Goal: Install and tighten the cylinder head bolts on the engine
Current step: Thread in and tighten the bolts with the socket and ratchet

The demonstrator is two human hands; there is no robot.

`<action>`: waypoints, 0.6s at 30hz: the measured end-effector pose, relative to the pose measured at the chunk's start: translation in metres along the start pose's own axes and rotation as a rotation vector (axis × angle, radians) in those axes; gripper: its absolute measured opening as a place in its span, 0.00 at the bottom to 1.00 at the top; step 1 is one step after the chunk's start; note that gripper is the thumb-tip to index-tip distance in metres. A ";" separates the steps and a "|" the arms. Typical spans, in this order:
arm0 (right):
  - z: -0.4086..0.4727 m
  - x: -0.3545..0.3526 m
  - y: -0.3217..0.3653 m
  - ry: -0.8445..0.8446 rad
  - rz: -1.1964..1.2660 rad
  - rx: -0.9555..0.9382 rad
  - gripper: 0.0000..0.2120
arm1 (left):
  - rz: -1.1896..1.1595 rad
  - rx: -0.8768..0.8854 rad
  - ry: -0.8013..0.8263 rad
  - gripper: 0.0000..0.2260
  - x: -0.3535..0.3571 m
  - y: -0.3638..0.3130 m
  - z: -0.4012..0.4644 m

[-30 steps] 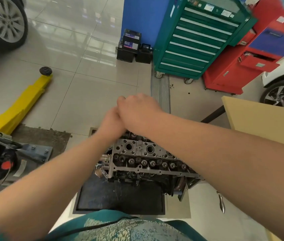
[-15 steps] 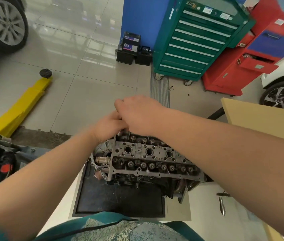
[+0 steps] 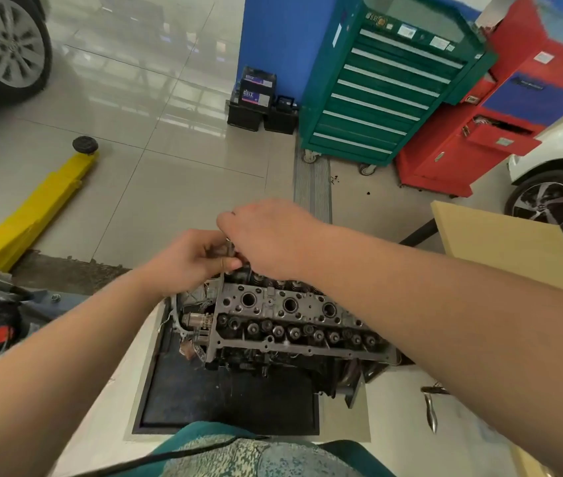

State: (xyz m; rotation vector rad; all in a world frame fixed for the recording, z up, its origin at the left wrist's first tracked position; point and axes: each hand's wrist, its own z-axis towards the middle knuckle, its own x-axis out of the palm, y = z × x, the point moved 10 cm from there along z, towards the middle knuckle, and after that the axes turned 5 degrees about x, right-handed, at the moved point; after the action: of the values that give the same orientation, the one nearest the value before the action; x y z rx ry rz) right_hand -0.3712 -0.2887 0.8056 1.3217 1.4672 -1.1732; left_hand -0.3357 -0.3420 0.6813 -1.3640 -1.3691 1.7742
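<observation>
Grey cylinder head (image 3: 283, 315), black battery (image 3: 256, 89) label unreadable, green tool cabinet (image 3: 386, 94)

We see a glossy pale tiled workshop floor (image 3: 177, 187) with a grey ribbed metal strip (image 3: 312, 187) running across it. On the floor stand a grimy grey metal engine with its cylinder head (image 3: 290, 321) on a black rectangular mat (image 3: 225, 404), two black car batteries (image 3: 261, 101), a green wheeled drawer cabinet (image 3: 386, 94), a red tool cabinet (image 3: 500, 132) and a yellow lift arm (image 3: 35, 208). A small metal tool (image 3: 431, 411) lies right of the engine.
</observation>
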 end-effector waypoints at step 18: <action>-0.006 0.001 -0.015 -0.059 0.066 0.134 0.12 | 0.176 0.047 -0.046 0.04 0.012 -0.002 0.008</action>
State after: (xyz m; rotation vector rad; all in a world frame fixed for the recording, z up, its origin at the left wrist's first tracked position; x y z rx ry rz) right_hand -0.3865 -0.2828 0.8081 1.4025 1.3120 -1.2751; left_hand -0.3479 -0.3344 0.6777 -1.4657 -1.2553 1.9499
